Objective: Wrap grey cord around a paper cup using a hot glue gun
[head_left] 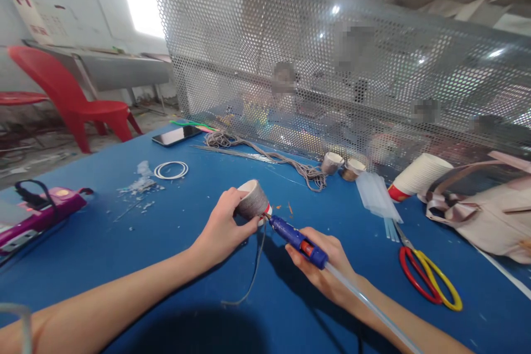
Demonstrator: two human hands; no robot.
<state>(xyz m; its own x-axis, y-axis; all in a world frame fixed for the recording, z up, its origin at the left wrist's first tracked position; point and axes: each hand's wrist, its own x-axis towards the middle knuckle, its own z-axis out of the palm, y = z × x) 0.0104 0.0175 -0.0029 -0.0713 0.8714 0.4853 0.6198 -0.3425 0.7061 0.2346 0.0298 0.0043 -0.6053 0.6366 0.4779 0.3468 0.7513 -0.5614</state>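
My left hand (226,221) grips a paper cup (254,202) tilted on its side, its wall wound with grey cord. A band of red and white shows bare near the cup's base. From there a loose tail of grey cord (257,265) hangs down to the table. My right hand (327,254) is wrapped round a blue hot glue gun (292,235), whose nozzle is at the cup's bare band; whether it touches, I cannot tell. A clear glue stick (369,304) sticks out of the gun's back end.
Scissors (431,276), clear glue sticks (377,196), stacked paper cups (421,174) and a pale bag (489,210) lie right. Behind are two wrapped cups (332,163), a cord bundle (282,157), a phone (176,135) and a perforated metal screen (249,38). A purple power strip (45,215) lies left.
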